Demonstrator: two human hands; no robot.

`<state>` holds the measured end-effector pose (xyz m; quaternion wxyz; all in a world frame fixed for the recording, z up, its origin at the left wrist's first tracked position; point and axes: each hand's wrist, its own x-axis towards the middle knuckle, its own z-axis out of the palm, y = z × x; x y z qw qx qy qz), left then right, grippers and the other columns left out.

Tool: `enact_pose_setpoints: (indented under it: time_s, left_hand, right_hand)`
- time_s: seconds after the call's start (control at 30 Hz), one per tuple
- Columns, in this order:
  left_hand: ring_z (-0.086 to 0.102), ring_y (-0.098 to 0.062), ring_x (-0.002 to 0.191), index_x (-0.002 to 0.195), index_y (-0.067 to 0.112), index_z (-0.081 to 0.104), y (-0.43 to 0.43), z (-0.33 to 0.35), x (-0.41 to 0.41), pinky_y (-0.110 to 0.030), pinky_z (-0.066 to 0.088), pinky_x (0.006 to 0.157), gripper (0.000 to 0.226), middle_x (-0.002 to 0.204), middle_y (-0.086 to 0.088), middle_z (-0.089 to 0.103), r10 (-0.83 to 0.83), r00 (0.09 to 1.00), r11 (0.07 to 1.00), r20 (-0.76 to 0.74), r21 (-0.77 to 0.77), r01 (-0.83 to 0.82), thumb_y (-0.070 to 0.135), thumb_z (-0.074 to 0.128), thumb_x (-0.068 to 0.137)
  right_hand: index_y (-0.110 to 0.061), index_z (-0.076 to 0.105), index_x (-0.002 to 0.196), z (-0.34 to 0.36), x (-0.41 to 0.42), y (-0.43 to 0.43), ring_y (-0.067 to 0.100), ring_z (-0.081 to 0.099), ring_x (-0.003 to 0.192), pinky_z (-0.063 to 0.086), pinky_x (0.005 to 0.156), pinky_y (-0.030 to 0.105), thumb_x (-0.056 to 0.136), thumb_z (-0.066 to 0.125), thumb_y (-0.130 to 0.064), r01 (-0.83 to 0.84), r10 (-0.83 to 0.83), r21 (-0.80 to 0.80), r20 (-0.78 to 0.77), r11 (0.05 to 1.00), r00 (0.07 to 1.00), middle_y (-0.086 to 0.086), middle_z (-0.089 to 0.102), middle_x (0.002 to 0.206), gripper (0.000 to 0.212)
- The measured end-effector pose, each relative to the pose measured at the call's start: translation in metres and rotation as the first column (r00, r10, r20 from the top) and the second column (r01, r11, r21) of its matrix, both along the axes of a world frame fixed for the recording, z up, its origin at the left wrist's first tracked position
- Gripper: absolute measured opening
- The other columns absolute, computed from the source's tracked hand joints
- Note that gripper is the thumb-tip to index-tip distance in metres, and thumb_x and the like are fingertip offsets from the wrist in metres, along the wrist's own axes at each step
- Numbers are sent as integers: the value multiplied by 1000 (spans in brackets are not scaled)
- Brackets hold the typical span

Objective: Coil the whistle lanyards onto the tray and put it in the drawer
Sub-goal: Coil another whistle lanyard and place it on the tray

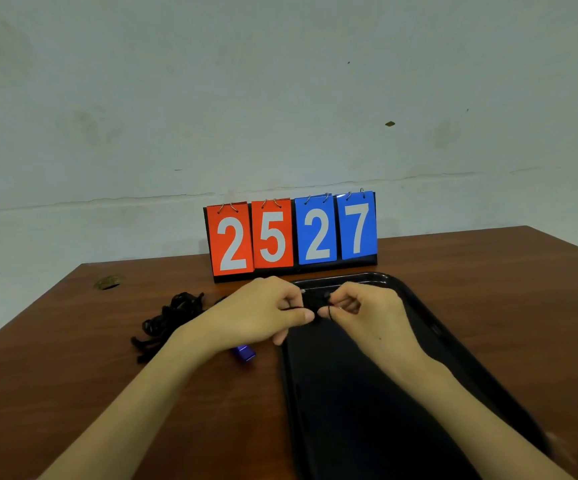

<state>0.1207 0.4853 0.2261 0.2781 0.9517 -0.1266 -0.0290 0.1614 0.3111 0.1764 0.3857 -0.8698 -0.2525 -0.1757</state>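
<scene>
A black tray [367, 393] lies on the brown table, right of centre. Over its far left corner my left hand [256, 313] and my right hand [367, 310] meet, each pinching a thin black lanyard cord [315, 301] that bunches between them. A tangled heap of black lanyards [166, 318] lies on the table to the left of my left wrist. A small purple whistle [244, 352] peeks out from under my left hand, just left of the tray's edge.
A flip scoreboard [291, 233] reading 25 and 27 stands behind the tray against the wall. A small chipped mark [108, 283] shows on the wooden table [72, 393] at the far left. No drawer is in view.
</scene>
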Motion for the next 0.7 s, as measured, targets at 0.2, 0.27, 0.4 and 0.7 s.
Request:
enact_pose_setpoints:
  time_s: [0.2, 0.27, 0.4, 0.7]
  left_hand:
    - [54, -9, 54, 71, 22, 59, 11, 9, -1, -16, 48, 65, 22, 57, 1, 58, -88, 996, 996, -21, 25, 88, 35, 58, 89]
    - [57, -13, 57, 73, 20, 61, 14, 9, 0, -10, 46, 62, 22, 62, -3, 62, -98, 995, 995, 0, 6, 98, 35, 60, 88]
    - [59, -3, 68, 72, 21, 63, 20, 5, 5, -11, 45, 63, 20, 70, 4, 63, -54, 994, 998, 93, 17, 53, 38, 63, 84]
    - [42, -11, 46, 66, 16, 67, 26, -4, 11, -14, 34, 46, 33, 54, -1, 50, -60, 997, 972, -58, -231, 45, 36, 54, 89]
  right_hand:
    - [-23, 71, 95, -1, -8, 6, 1, 63, 82, 53, 82, 21, 80, 70, -26, -190, 179, -161, -78, 969, 981, -9, 70, 88, 16]
    - [-23, 71, 93, 0, -10, 7, 1, 63, 82, 52, 82, 20, 80, 70, -25, -251, 231, -168, -130, 953, 964, -9, 70, 87, 13]
    - [-22, 72, 86, 3, -16, 9, -3, 65, 81, 49, 79, 13, 78, 72, -17, -367, 349, -33, -241, 930, 906, -15, 66, 74, 9]
    - [-19, 71, 79, 14, -17, 4, 8, 68, 73, 54, 76, 21, 76, 72, -11, -385, 466, 294, -293, 875, 835, -2, 71, 73, 9]
